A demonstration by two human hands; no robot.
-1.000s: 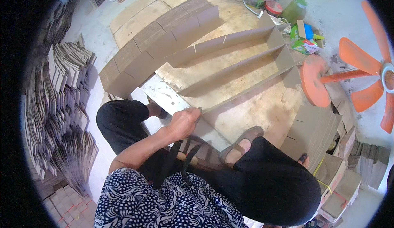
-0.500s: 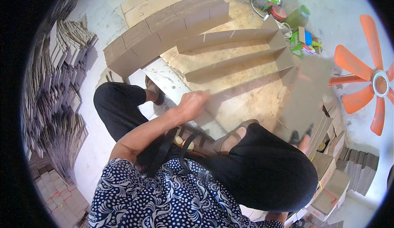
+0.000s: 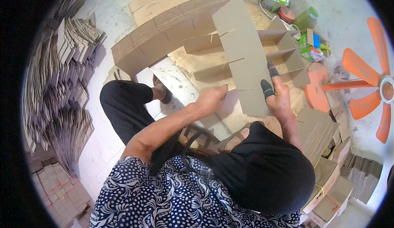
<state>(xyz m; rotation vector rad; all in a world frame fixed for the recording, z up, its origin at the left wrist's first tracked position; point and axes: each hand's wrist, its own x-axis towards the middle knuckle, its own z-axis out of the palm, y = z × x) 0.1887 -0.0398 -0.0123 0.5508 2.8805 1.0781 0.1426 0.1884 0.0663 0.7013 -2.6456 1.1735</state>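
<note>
I hold a long slotted cardboard strip (image 3: 245, 60) upright over a cardboard divider grid (image 3: 230, 51) lying on the floor. My right hand (image 3: 276, 93), with dark finger covers on two fingers, grips the strip's near right edge. My left hand (image 3: 211, 98) pinches its near left edge by a slot. The strip's slots face left, above the grid's upright strips. My knees in black trousers frame both hands.
Cardboard strips (image 3: 61, 76) are stacked in rows at the left. A pile of cut pieces (image 3: 318, 131) lies at the right beside my knee. An orange fan (image 3: 363, 88) stands at the right. Bottles and small boxes (image 3: 301, 27) sit beyond the grid.
My right hand has brought a cardboard strip from the right pile to above the grid. My left hand has moved onto its left edge.
</note>
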